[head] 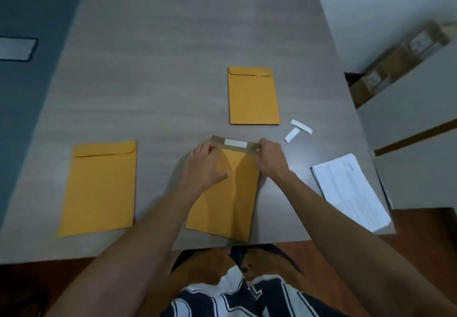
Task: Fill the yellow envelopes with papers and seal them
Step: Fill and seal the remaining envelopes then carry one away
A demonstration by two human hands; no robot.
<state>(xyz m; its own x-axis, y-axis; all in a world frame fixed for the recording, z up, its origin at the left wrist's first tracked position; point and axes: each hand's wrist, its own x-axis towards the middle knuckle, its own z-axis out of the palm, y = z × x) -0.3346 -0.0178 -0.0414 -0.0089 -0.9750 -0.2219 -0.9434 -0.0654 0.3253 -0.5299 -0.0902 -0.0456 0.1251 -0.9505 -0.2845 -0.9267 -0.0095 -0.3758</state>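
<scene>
On the table [173, 69], your middle envelope [227, 200] lies at the near edge — flap [235, 143] open. Your left hand [207, 166] presses flat on it, fingers together; your right hand [270, 158] pinches the flap's right end — papers [351, 190] lie right of that envelope.

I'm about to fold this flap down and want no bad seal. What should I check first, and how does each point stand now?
1. Open flap of the middle yellow paper envelope lies flat: ok.
2. White backing strip peeled off the flap: not ok, a piece still sits there.
3. Left hand pins the envelope body: ok.
4. Right hand has a grip at the flap's right end: ok.
5. Papers inside: cannot tell.
6. Two loose white peeled strips lie clear of the flap on the grey wooden table: ok.
</scene>
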